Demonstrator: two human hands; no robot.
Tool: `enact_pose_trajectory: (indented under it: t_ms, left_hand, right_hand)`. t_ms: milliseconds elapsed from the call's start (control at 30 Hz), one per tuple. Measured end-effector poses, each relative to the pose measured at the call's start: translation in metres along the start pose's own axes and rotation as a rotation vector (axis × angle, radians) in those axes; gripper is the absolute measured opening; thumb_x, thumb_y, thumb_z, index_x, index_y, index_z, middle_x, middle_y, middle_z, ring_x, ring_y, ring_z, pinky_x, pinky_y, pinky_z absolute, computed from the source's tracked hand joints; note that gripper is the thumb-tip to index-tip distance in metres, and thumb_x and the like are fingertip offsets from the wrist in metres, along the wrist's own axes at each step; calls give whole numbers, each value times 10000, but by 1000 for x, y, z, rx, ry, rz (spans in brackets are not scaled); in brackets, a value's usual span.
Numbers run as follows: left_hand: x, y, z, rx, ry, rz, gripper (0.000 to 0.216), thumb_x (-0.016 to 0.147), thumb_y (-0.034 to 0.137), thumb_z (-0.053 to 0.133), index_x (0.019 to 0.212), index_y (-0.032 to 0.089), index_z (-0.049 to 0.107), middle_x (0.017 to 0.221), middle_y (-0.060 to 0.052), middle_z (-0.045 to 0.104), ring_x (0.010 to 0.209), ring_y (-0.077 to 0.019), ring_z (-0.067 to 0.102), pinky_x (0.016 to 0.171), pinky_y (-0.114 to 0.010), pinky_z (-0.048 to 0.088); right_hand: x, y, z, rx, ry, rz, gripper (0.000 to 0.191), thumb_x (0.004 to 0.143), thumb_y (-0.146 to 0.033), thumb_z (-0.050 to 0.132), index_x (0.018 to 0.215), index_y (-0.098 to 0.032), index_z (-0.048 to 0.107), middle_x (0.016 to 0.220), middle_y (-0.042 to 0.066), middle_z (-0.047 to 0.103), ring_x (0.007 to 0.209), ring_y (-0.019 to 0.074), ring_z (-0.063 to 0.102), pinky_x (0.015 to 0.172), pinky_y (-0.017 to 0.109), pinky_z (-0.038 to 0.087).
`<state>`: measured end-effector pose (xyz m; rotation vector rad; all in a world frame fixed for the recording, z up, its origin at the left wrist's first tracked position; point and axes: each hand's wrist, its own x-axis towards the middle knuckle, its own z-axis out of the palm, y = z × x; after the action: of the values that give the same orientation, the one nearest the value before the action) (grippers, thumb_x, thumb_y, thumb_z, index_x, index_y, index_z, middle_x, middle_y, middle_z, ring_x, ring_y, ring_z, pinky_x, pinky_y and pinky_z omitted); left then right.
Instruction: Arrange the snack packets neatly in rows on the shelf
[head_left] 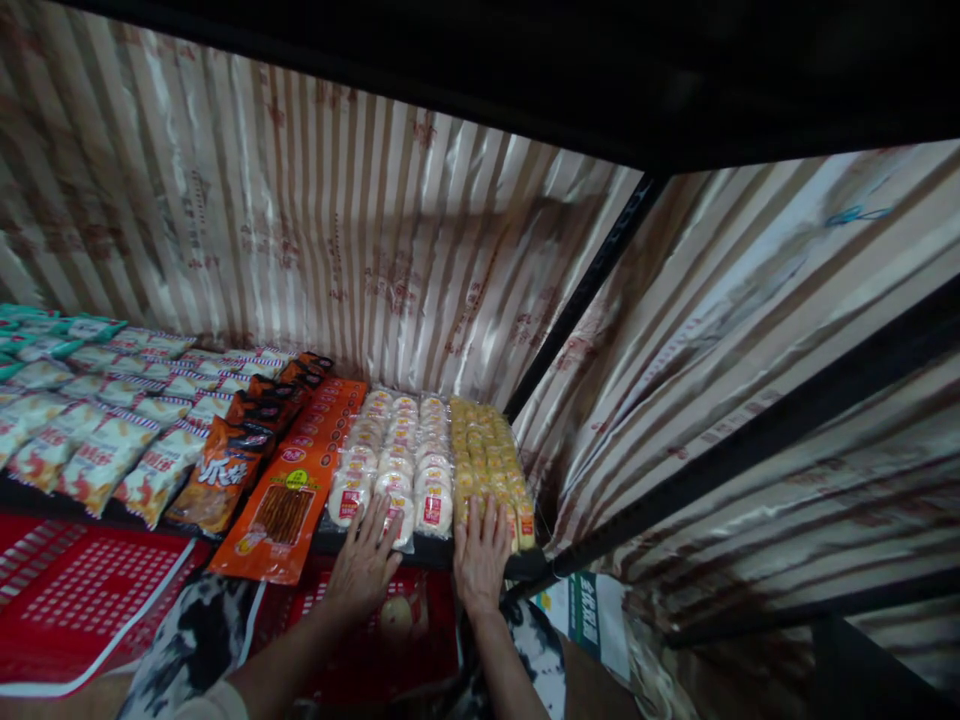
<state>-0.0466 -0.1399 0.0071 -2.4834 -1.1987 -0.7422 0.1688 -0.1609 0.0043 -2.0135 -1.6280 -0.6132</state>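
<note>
black-and-white patterned trousers [191, 640] sit nearest, below the hands. neither hand grips anything: the left hand [365, 560] lies spread, fingertips on the front of the clear-wrapped white round cakes [433, 505], while the right hand [481, 555] rests with fingers outstretched on the yellow wrapped packs [469, 450] just beside them. such flat, unclosed palms probably serve to steady the rows without crushing them. left of both hands, a long orange pack of brown strips [285, 510] lies front to back, then orange-and-black snack bags [217, 470] and white snack bags [109, 455], printed faces showing, likely so they can be read. the dark shelf edge [431, 550] runs under the hands; a red basket [82, 580] is lower, to their left.
</note>
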Motion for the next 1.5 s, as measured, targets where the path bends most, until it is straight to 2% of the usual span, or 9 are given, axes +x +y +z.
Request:
enact_pose_trajectory:
  t_ms: [133, 333, 467, 533, 667, 833, 1033, 1167, 1500]
  left_hand:
    - [-1, 0, 1, 22, 26, 5, 601, 838, 307, 500, 1407, 198, 343, 1461, -122, 350, 1344, -282, 314, 1068, -457, 265]
    - [12, -4, -6, -83, 121, -78, 517, 862, 187, 411, 1378, 170, 394, 1475, -122, 323, 1374, -291, 244, 1053, -451, 320]
    - [68, -46, -17, -261, 167, -168, 380, 855, 186, 414, 1199, 163, 574, 1424, -119, 404, 1357, -285, 275, 1054, -474, 337]
    - [108, -79, -15, -349, 91, -260, 342, 841, 127, 405, 1083, 195, 637, 1339, -81, 505, 1294, -243, 379, 1049, -430, 358]
    - [183, -144, 10, -435, -115, -550, 302, 839, 90, 414, 987, 157, 669, 1054, -81, 669, 1020, -186, 587, 907, -303, 456]
    - [234, -193, 59, -433, -222, -564, 292, 817, 79, 448, 947, 169, 692, 935, -65, 715, 846, -163, 637, 786, -251, 473]
    - [253, -212, 115, -381, -283, -507, 354, 809, 85, 460, 1068, 202, 671, 1134, -51, 665, 1148, -210, 511, 1019, -350, 342]
    - [258, -217, 138, -336, -321, -530, 277, 827, 180, 500, 1017, 249, 690, 1149, -48, 657, 1231, -266, 433, 1055, -452, 267]
    - [266, -230, 129, -303, -382, -599, 192, 789, 201, 540, 872, 240, 708, 964, -22, 717, 1016, -211, 600, 986, -389, 329]
  right_hand:
    - [-3, 2, 1, 21, 66, -38, 509, 932, -359, 307, 1384, -144, 402, 1504, 160, 239, 1405, 323, 107, 1054, 593, 215]
    - [20, 2, -14, 135, 172, -133, 574, 937, -356, 283, 1479, -229, 143, 1533, 117, 162, 1400, 334, 134, 1033, 633, 248]
    - [78, -6, -20, 323, 91, -135, 531, 935, -373, 297, 1420, -158, 318, 1452, 145, 352, 1365, 293, 262, 1041, 557, 320]
    - [115, -14, -14, 411, -21, -184, 475, 932, -373, 325, 1314, -139, 479, 1328, 140, 514, 1265, 255, 429, 1032, 492, 372]
    - [191, -39, 20, 544, -179, -308, 404, 920, -336, 354, 1176, -157, 611, 1153, 104, 648, 1074, 206, 591, 930, 378, 478]
    - [261, -80, 76, 584, -388, -397, 339, 886, -206, 390, 1040, -185, 691, 1003, 56, 708, 962, 175, 628, 898, 310, 475]
    - [306, -117, 127, 422, -676, -262, 340, 891, -182, 402, 1116, -190, 657, 1129, 39, 674, 1007, 146, 623, 890, 236, 449]
    - [319, -123, 155, 373, -767, -252, 244, 846, -193, 487, 888, -208, 727, 886, 29, 731, 831, 169, 656, 764, 245, 472]
    - [323, -132, 192, 485, -774, -186, 181, 793, -183, 550, 785, -215, 728, 760, 0, 721, 707, 132, 640, 623, 198, 456]
